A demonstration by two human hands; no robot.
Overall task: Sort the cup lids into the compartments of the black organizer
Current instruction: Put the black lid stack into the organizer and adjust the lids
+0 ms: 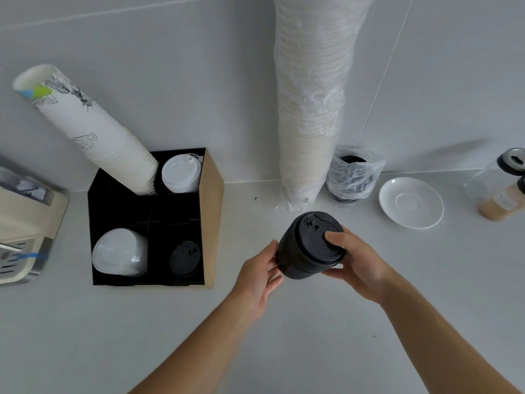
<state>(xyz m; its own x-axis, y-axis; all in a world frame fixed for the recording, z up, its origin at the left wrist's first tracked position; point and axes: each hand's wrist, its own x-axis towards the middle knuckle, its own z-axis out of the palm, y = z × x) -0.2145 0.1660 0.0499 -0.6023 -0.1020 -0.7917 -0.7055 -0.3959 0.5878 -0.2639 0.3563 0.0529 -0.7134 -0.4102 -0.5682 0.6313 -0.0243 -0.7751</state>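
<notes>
Above the white counter I hold a stack of black cup lids between both hands. My left hand presses on its lower left side, and my right hand grips the top lid with the thumb on it. To the left stands the black organizer. Its front right compartment holds black lids, its front left compartment clear dome lids, its back right compartment white lids. A stack of paper cups leans out of the back left compartment.
A tall sleeve of wrapped paper cups stands against the wall behind my hands, with a plastic bag of black lids beside it. A white saucer and a jar sit to the right. A machine is at the left edge.
</notes>
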